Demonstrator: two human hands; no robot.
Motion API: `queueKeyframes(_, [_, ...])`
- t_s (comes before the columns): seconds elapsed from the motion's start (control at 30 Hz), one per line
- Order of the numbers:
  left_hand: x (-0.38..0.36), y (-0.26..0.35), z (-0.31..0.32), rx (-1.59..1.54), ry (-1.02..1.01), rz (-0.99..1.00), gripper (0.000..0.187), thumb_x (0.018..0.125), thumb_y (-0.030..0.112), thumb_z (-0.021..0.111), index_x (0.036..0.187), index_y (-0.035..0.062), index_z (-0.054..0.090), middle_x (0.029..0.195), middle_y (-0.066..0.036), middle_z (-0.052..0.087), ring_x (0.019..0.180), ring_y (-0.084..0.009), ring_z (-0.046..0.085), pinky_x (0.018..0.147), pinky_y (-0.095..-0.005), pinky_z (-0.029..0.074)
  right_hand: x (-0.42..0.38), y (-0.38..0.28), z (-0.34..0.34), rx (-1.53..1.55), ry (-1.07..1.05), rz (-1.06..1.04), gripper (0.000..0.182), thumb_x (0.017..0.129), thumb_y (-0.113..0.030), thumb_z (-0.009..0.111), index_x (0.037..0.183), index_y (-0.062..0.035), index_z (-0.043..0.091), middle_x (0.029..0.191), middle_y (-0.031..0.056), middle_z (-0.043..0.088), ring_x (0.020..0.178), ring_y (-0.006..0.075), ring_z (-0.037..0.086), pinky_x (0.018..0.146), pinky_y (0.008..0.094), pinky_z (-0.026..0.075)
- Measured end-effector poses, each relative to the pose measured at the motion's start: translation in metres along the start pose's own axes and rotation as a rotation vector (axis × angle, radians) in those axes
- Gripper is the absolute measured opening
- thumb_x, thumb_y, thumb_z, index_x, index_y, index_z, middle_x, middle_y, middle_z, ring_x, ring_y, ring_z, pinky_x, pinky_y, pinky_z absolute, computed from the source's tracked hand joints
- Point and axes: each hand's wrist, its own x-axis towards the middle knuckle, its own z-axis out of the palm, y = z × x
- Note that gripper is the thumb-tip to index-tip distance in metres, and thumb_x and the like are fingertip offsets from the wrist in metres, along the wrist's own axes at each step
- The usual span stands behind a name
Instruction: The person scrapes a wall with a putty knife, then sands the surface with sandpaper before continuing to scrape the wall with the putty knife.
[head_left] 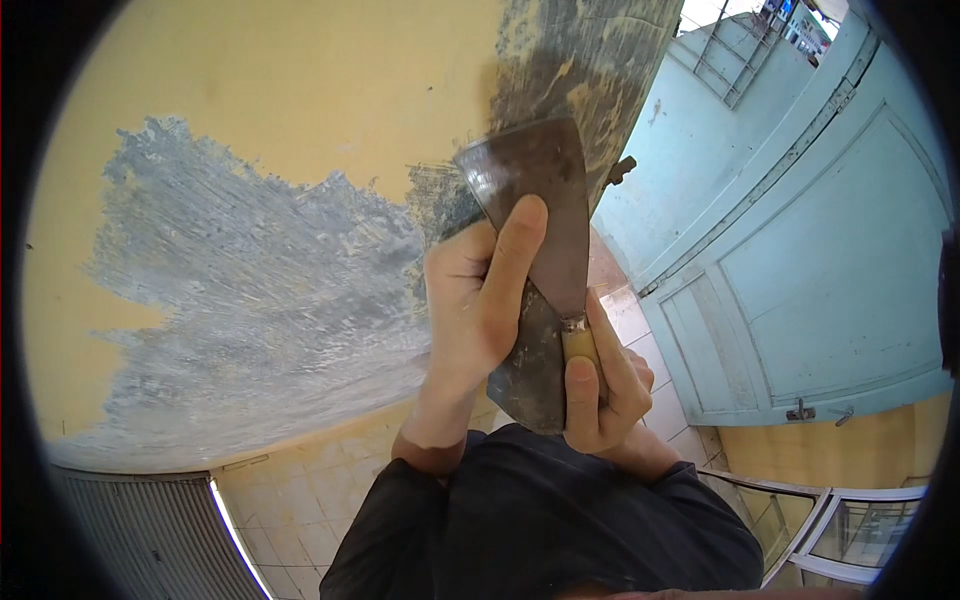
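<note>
A wide metal scraper (545, 200) is held up near the wall, its broad blade pointing upward. My left hand (485, 285) is closed on the blade's side, with the thumb lying flat on the metal. Lower right, my right hand (608, 385) wraps round the scraper's yellowish handle (580, 347). Behind the scraper and between both hands is a dark, flat plate-like piece (530, 375); its upper part is hidden, and which hand bears it is unclear. The yellow wall (300, 80) has a large grey scraped patch (270, 270) left of my hands.
A light blue door (800, 280) with a latch (800, 409) stands at the right. A dark metal fitting (621, 171) juts from the wall's edge. Tiled floor (300, 510) lies below, with a corrugated shutter (150, 530) at lower left and a glass-paned frame (825, 530) at lower right.
</note>
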Motion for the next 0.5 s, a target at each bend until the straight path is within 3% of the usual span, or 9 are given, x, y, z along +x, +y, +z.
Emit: queueKeyframes(0.5, [0.003,-0.003,0.0,0.027,0.026,0.017,0.035,0.101,0.021,0.064,0.071,0.0054,0.064,0.069,0.008,0.056,0.064,-0.0006,0.043,0.056,-0.0205,0.031,0.0,-0.003,0.0,0.012,0.007,0.03,0.045,0.093,-0.004,0.056,0.13,0.0218,0.052,0.079,0.0205,0.072,0.053,0.0166,0.065,0.052,0.0256,0.049])
